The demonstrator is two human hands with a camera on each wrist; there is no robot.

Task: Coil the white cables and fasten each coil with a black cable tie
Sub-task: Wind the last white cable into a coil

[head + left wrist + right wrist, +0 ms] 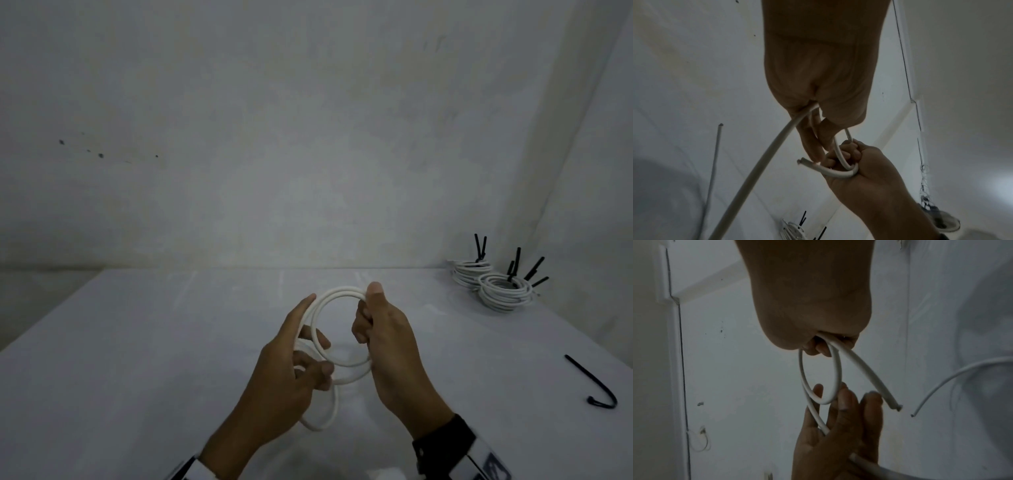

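Right hand (383, 346) fisted on white cable (337, 298), left hand (294, 363) pinching it

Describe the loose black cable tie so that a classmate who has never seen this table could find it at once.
Start at the white table and go to its right side, nearer the person than the stacked cable coils in the far corner. The loose cable tie lies flat there, alone. Unlike the ties sticking up from the coils, it binds nothing and curls into a hook at its near end.
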